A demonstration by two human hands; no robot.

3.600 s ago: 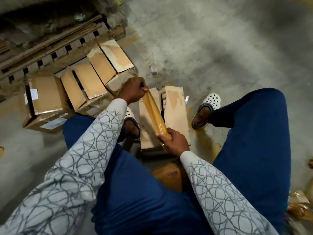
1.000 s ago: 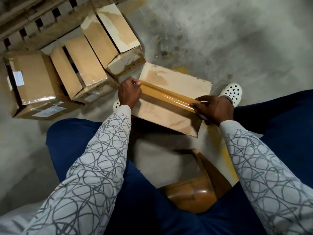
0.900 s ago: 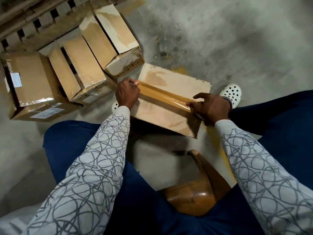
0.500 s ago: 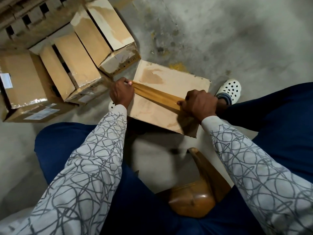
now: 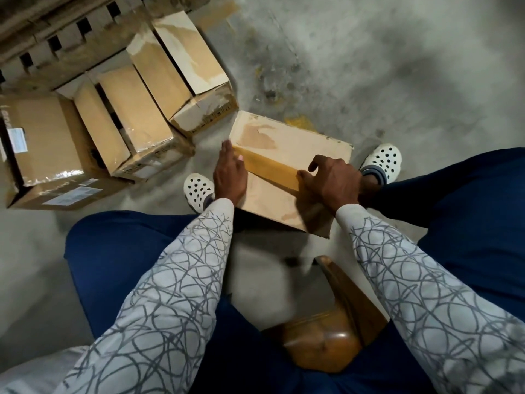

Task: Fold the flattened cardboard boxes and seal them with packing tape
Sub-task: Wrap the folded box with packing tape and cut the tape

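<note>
Standing at the left by a wooden pallet (image 5: pixel 56 38), three other boxes (image 5: pixel 136 115) sit apart from the cardboard box (image 5: pixel 298 140), which rests on the floor (image 5: pixel 369 66) between the person's white shoes (image 5: pixel 199 190). The left hand (image 5: pixel 230 174) lies released, fingers straight and together, flat against the box's left end where the brown tape strip (image 5: pixel 270 166) begins. The strip crosses the box top to the right hand (image 5: pixel 335 183), whose bent fingers and thumb sit on it; whether they pinch or only press cannot be told.
</note>
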